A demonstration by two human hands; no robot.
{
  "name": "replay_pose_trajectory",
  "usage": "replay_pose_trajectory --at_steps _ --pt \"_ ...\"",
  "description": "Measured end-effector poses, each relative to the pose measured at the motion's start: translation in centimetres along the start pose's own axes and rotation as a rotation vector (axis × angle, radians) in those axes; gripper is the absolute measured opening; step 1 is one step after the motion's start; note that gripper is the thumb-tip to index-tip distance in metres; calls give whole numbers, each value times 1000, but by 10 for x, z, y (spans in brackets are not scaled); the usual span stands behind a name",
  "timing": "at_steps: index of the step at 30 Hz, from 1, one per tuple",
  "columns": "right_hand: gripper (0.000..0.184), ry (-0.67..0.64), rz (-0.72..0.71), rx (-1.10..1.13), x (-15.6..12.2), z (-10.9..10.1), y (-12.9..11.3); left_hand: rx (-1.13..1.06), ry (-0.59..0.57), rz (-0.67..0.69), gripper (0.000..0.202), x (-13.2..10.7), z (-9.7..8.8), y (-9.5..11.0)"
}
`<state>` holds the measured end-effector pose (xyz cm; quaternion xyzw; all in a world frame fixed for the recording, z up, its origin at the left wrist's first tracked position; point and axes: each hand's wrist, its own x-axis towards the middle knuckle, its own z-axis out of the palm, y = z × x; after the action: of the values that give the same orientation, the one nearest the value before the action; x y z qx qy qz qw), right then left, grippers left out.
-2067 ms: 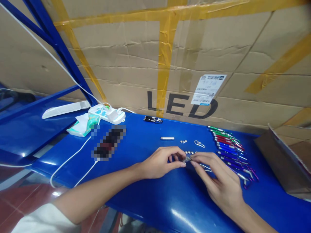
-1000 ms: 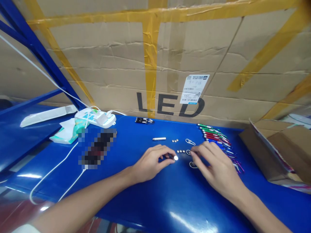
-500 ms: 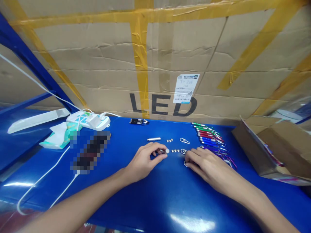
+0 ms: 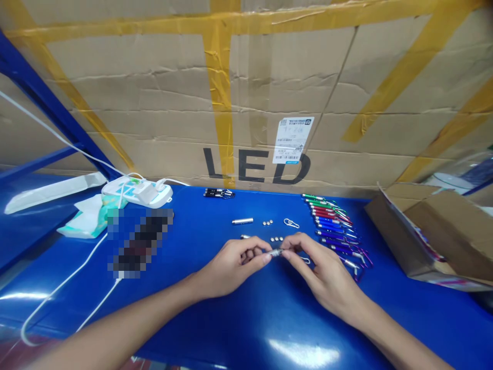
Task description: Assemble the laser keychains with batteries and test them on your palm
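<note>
My left hand (image 4: 234, 264) and my right hand (image 4: 316, 267) meet over the blue table (image 4: 239, 318), fingers pinched on a small silver metal piece (image 4: 275, 252) held between them. Just beyond lie several button cells (image 4: 276, 239), more button cells (image 4: 266, 222), a silver tube (image 4: 242, 221) and a wire clip (image 4: 291, 223). A row of coloured mini keychain torches (image 4: 333, 226) lies to the right of my right hand.
A large taped cardboard box marked LED (image 4: 254, 103) stands behind the table. An open cardboard box (image 4: 431, 231) sits at the right. A white power strip (image 4: 136, 191) with a cable, a tissue pack (image 4: 90, 218) and a dark bundle (image 4: 217, 193) lie at the back left.
My right hand lifted from the table near the clips and came to the left hand. Both now pinch the small silver piece together. The view shifted slightly.
</note>
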<state>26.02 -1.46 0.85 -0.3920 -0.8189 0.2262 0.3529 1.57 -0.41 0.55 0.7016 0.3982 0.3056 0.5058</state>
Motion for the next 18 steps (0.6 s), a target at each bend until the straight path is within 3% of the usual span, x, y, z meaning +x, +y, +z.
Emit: replay_pose_trajectory --at_steps 8,13,15,18 --pt "12 -20 -284 -166 3 3 -3 -284 -126 -180 61 4 -2 4" --pt "21 -51 -467 -419 1 -6 -4 -208 -222 -185 58 -1 -7 15" --pt "19 -62 -450 -380 0 -7 -4 -114 -229 -146 52 -3 -8 17" --pt "12 -72 -306 -175 1 -4 -5 96 -157 -22 42 -6 -9 13"
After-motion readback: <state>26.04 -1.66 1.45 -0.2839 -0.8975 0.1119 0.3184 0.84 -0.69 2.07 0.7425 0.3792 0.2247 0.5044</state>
